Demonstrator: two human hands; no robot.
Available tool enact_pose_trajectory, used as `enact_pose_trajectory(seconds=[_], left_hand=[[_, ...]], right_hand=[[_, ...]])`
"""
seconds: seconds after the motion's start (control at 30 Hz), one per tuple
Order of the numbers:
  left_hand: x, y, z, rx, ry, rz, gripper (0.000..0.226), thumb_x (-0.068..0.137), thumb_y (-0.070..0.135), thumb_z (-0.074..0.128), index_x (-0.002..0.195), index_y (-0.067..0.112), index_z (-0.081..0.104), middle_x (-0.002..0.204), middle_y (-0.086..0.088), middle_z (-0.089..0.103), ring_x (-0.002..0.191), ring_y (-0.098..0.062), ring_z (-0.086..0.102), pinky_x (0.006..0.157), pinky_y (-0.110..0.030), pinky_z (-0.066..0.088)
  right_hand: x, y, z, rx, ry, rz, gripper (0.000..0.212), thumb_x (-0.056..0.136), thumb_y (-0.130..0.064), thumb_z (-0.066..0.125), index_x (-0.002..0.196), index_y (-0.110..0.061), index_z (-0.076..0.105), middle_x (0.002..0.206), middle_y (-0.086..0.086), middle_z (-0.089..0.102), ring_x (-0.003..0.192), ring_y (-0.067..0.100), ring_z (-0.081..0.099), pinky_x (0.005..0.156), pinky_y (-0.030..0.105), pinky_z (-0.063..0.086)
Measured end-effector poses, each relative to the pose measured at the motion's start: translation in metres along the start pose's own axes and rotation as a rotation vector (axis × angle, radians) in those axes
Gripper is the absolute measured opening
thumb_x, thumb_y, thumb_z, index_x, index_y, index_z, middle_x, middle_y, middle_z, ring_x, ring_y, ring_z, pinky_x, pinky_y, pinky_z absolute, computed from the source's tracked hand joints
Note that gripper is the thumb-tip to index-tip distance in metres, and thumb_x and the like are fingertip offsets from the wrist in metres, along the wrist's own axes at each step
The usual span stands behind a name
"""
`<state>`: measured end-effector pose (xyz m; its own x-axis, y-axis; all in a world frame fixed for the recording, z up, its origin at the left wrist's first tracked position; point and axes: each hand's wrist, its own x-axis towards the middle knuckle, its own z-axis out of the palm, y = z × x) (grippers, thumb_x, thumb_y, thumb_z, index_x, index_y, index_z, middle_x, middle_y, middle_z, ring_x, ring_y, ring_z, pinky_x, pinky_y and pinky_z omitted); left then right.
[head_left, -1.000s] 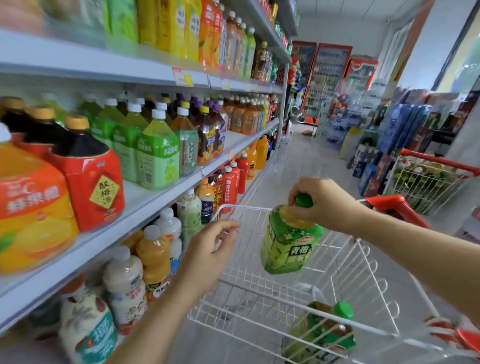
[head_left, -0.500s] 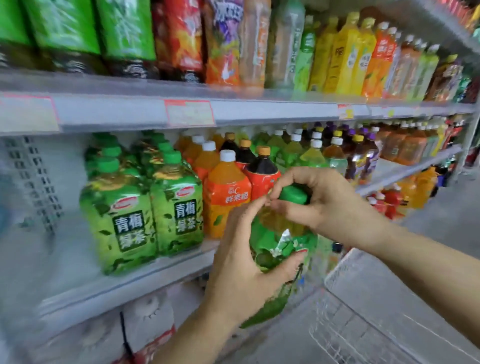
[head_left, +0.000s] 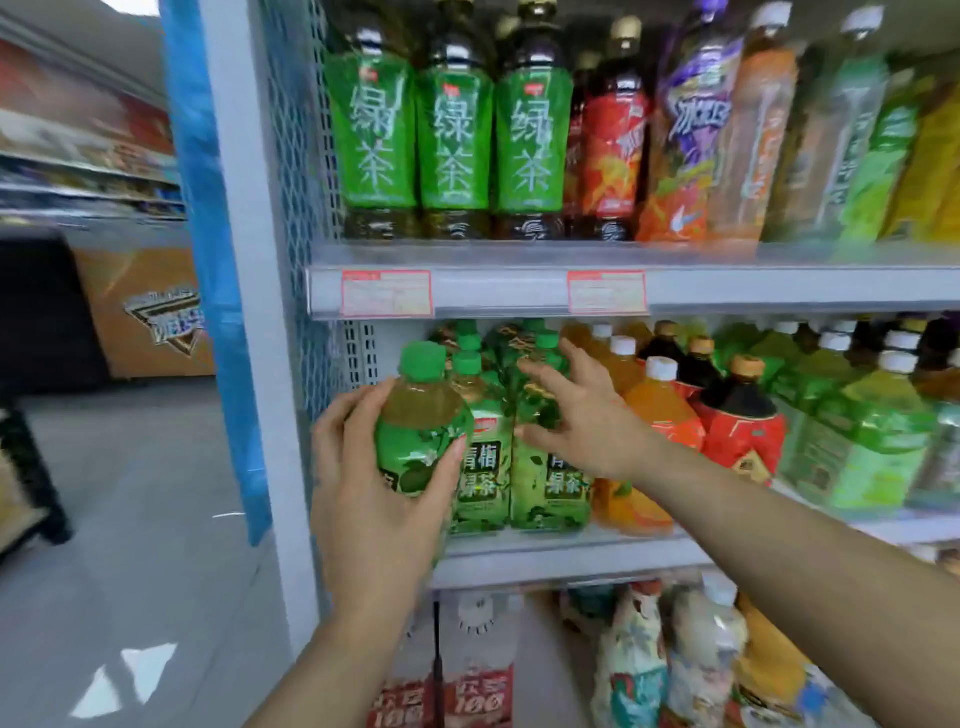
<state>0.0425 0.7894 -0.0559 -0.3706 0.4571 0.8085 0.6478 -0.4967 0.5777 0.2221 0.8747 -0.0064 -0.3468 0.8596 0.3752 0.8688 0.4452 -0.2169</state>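
We held the bottle (head_left: 422, 431) upright in our left hand (head_left: 374, 499). The fingers were wrapped round the left side of its green label and the thumb pressed the right side. Its green cap (head_left: 423, 361) stood above our fingers, and amber drink showed in the shoulder. The bottle was just in front of the left end of the shelf (head_left: 571, 558), near the white post (head_left: 260, 312), and it overlapped the shelf bottles (head_left: 550, 488) of the same kind behind it.

Our right hand (head_left: 576, 415) gripped nothing. Its fingers were spread and reached in among the shelf bottles, with the thumb lying against the front one. We could not tell whether the fingertips touched the farther caps. The two hands were apart, with the front shelf bottles showing between them.

Right of our right hand stood an orange bottle (head_left: 660, 410) and then a red bottle (head_left: 743, 431), both on the same shelf. Above, the top shelf (head_left: 753, 291) carried two red price tags (head_left: 387, 293) on its edge and a row of tall green bottles (head_left: 457, 140).
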Motion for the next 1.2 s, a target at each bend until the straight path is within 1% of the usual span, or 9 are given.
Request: enact_pose_trajectory(seconds=[0.1,0.17,0.5,0.67,0.8,0.93,1.03,1.13,1.2], left_hand=[[0.016,-0.018,0.003,0.127,0.036,-0.044,0.060,0.076,0.051,0.071,0.127,0.038,0.044,0.133,0.011,0.039,0.120,-0.008,0.043,0.089,-0.038,0.047],[0.024,-0.032,0.011,0.183,0.051,-0.081,0.057,0.077,0.048,0.069,0.128,0.035,0.047,0.135,0.009,0.039,0.120,-0.014,0.043,0.088,-0.047,0.048],[0.063,-0.095,0.072,0.100,0.008,-0.296,0.054,0.084,0.042,0.066,0.131,0.028,0.045,0.143,-0.004,0.035,0.117,-0.028,0.050,0.091,-0.037,0.042],[0.079,-0.127,0.087,-0.053,-0.201,-0.281,0.062,0.089,0.034,0.059,0.143,0.029,0.030,0.156,-0.004,0.014,0.143,-0.023,0.016,0.114,-0.037,0.018],[0.084,-0.126,0.097,-0.019,-0.311,-0.393,0.069,0.095,0.026,0.050,0.149,0.038,0.008,0.158,-0.006,-0.012,0.146,-0.026,-0.003,0.115,-0.044,0.011],[0.063,-0.110,0.080,-0.117,-0.161,-0.445,0.058,0.098,0.008,0.043,0.148,0.028,0.023,0.156,-0.008,0.011,0.143,-0.020,0.018,0.112,-0.024,0.016],[0.030,-0.080,0.059,-0.144,-0.011,-0.245,0.040,0.093,-0.001,0.045,0.129,0.016,0.050,0.133,-0.010,0.043,0.121,-0.006,0.039,0.099,-0.001,0.022],[0.000,-0.048,0.054,-0.241,-0.042,-0.028,0.031,0.089,0.003,0.046,0.111,0.020,0.060,0.118,-0.001,0.048,0.109,-0.004,0.045,0.098,-0.015,0.037],[-0.016,-0.033,0.064,-0.280,-0.113,0.100,0.026,0.088,0.012,0.045,0.106,0.023,0.060,0.111,0.008,0.048,0.105,-0.012,0.051,0.091,-0.038,0.046]], right_hand=[[0.008,0.000,0.019,-0.160,0.033,0.029,0.073,0.082,-0.053,0.059,0.143,-0.028,0.027,0.154,0.013,-0.011,0.140,0.035,0.009,0.115,0.046,0.020],[0.009,-0.001,0.026,-0.212,0.065,0.033,0.073,0.082,-0.054,0.059,0.142,-0.028,0.028,0.153,0.011,-0.013,0.139,0.035,0.012,0.114,0.047,0.021],[0.013,0.011,0.041,-0.244,0.185,-0.038,0.071,0.079,-0.044,0.068,0.139,-0.026,0.034,0.153,0.017,-0.006,0.136,0.036,0.021,0.110,0.046,0.023],[0.017,0.017,0.047,-0.262,0.206,-0.037,0.074,0.072,-0.039,0.075,0.135,-0.025,0.039,0.154,0.020,-0.004,0.133,0.039,0.028,0.107,0.047,0.027],[0.017,0.019,0.052,-0.255,0.245,-0.024,0.078,0.060,-0.035,0.083,0.127,-0.022,0.046,0.152,0.026,0.009,0.123,0.044,0.042,0.100,0.052,0.036],[0.016,0.020,0.050,-0.255,0.241,-0.041,0.077,0.065,-0.035,0.081,0.132,-0.022,0.044,0.154,0.025,0.001,0.128,0.044,0.036,0.106,0.054,0.030],[0.011,0.024,0.044,-0.195,0.198,-0.092,0.078,0.075,-0.034,0.076,0.140,-0.024,0.036,0.155,0.018,-0.011,0.139,0.042,0.020,0.113,0.052,0.020],[-0.009,0.028,0.036,-0.018,0.182,-0.123,0.069,0.083,-0.025,0.069,0.143,-0.024,0.034,0.157,0.007,-0.005,0.145,0.027,0.008,0.115,0.037,0.020],[-0.033,0.036,0.031,0.043,0.164,-0.122,0.057,0.085,-0.020,0.066,0.138,-0.020,0.043,0.154,0.008,0.022,0.140,0.022,0.023,0.112,0.027,0.022]])
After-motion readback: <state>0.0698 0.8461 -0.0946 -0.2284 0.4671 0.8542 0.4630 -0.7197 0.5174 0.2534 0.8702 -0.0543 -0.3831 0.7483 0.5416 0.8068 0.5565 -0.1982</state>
